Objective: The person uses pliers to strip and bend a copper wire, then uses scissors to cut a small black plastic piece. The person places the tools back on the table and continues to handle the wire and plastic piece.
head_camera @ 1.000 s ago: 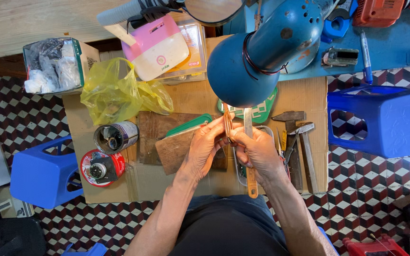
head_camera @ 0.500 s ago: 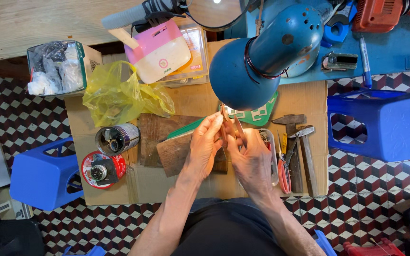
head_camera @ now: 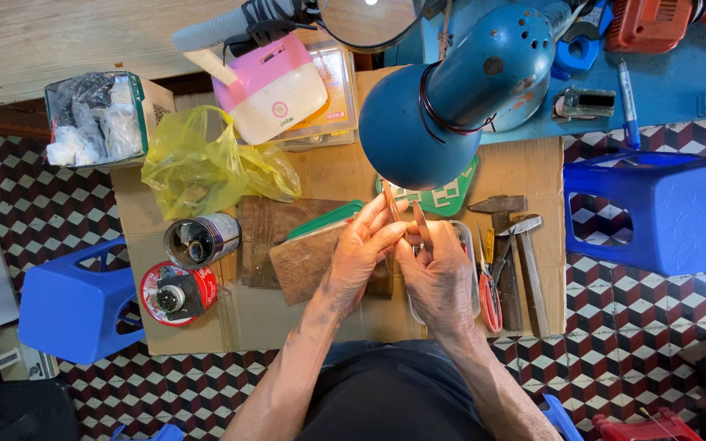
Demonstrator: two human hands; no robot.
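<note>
My left hand (head_camera: 359,255) and my right hand (head_camera: 439,278) meet over the middle of a cardboard-covered work surface (head_camera: 247,327). The fingers of both are pinched together on a thin brown two-pronged tool (head_camera: 418,222). One prong (head_camera: 388,198) rises by my left fingertips and the other stands by my right thumb. What sits between the fingertips is hidden. Under the hands lie a wooden block (head_camera: 300,263) and a clear plastic container (head_camera: 469,245).
A blue lamp head (head_camera: 451,98) hangs just beyond the hands. Two hammers (head_camera: 516,237) and red-handled pliers (head_camera: 488,296) lie right. A metal can (head_camera: 202,241), red round tin (head_camera: 175,292) and yellow bag (head_camera: 206,163) sit left. Blue stools (head_camera: 672,212) (head_camera: 71,298) flank the surface.
The wooden-handled tool that pointed toward my body from my right hand a second ago is out of sight. My hands have closed tighter together.
</note>
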